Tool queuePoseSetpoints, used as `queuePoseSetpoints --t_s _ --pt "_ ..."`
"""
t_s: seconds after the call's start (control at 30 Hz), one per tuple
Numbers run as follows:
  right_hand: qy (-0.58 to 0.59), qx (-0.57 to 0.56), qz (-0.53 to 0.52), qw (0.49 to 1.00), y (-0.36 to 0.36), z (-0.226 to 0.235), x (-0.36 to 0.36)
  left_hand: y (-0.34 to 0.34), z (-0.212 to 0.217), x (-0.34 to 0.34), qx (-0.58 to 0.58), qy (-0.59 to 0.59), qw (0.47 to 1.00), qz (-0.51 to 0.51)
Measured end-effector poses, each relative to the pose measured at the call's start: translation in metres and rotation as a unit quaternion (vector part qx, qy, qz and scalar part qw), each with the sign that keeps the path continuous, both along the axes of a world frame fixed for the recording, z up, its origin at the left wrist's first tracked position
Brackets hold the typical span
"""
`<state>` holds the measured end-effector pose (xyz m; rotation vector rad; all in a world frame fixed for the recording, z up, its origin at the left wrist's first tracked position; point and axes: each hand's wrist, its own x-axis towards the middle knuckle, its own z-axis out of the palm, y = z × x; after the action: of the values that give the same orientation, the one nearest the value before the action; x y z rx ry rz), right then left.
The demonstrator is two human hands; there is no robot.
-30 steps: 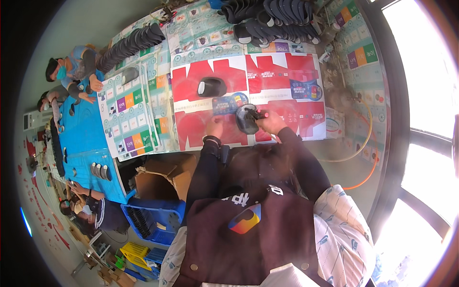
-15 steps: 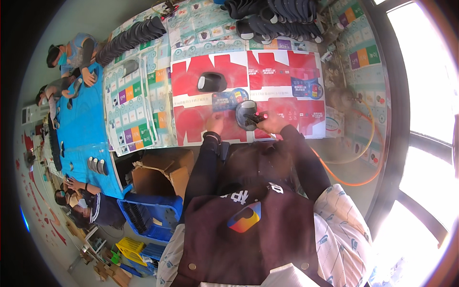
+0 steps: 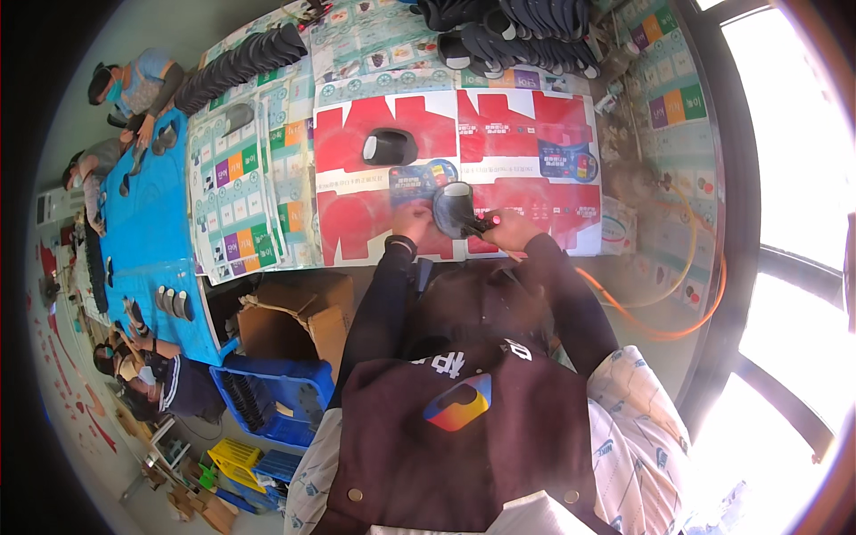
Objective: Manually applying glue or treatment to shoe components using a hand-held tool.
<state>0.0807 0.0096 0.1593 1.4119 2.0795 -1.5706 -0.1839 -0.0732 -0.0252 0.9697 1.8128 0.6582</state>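
My left hand (image 3: pixel 413 219) has its fingers closed on the left edge of a dark cupped piece (image 3: pixel 452 203) with a pale oval at its far end. The piece is tilted just above red-and-white printed sheets. On its right side, my right hand (image 3: pixel 511 230) is wrapped round a small dark hand tool with red knobs (image 3: pixel 486 221), which looks like a spray gun. Its tip points at the piece; whether they touch is hidden. A similar dark piece (image 3: pixel 390 147) lies on the sheets (image 3: pixel 343 214), beyond my left hand.
An orange hose (image 3: pixel 660 334) loops at the right, beside the window frame. Rows of dark pieces (image 3: pixel 241 67) and a heap (image 3: pixel 522 36) lie at the back. Left are a blue table (image 3: pixel 147 232), with people working around it, a cardboard box (image 3: pixel 303 316) and a blue crate (image 3: pixel 276 366).
The cupped piece has turned in my left hand, so its pale oval shows more fully. The tool has moved slightly toward its lower right edge. The whole view has shifted slightly.
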Motion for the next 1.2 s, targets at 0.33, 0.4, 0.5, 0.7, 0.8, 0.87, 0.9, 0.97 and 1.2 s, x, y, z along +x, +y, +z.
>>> queuePoseSetpoints --t_s 0.33,0.4,0.5,0.7,0.8,0.87,0.9,0.97,1.2 --pt "0.231 0.019 -0.269 0.935 0.003 -0.012 0.069 0.014 0.079 0.02 0.035 0.107 0.993 -0.04" --pt "0.295 0.021 -0.248 0.922 0.005 -0.007 0.077 0.005 0.102 -0.015 0.075 0.106 0.992 0.009" --pt "0.3 -0.073 -0.311 0.899 0.008 -0.003 0.083 -0.015 0.125 -0.111 0.081 -0.033 0.986 0.14" --pt "0.208 -0.057 -0.326 0.921 -0.005 0.005 0.064 -0.029 0.123 -0.323 0.188 -0.247 0.852 0.422" --pt "0.203 -0.033 -0.361 0.91 -0.012 0.011 0.03 0.002 0.087 -0.42 0.215 -0.245 0.788 0.522" --pt "0.169 -0.046 -0.395 0.902 -0.017 0.017 0.008 0.025 0.053 -0.482 0.236 -0.264 0.743 0.568" --pt "0.152 -0.052 -0.397 0.903 -0.017 0.02 -0.003 0.035 0.035 -0.508 0.241 -0.28 0.725 0.582" --pt "0.143 -0.045 -0.401 0.904 -0.021 0.025 -0.02 0.054 0.002 -0.548 0.231 -0.314 0.699 0.599" --pt "0.114 -0.021 -0.432 0.895 -0.033 0.057 -0.054 0.09 -0.045 -0.575 0.219 -0.288 0.739 0.568"
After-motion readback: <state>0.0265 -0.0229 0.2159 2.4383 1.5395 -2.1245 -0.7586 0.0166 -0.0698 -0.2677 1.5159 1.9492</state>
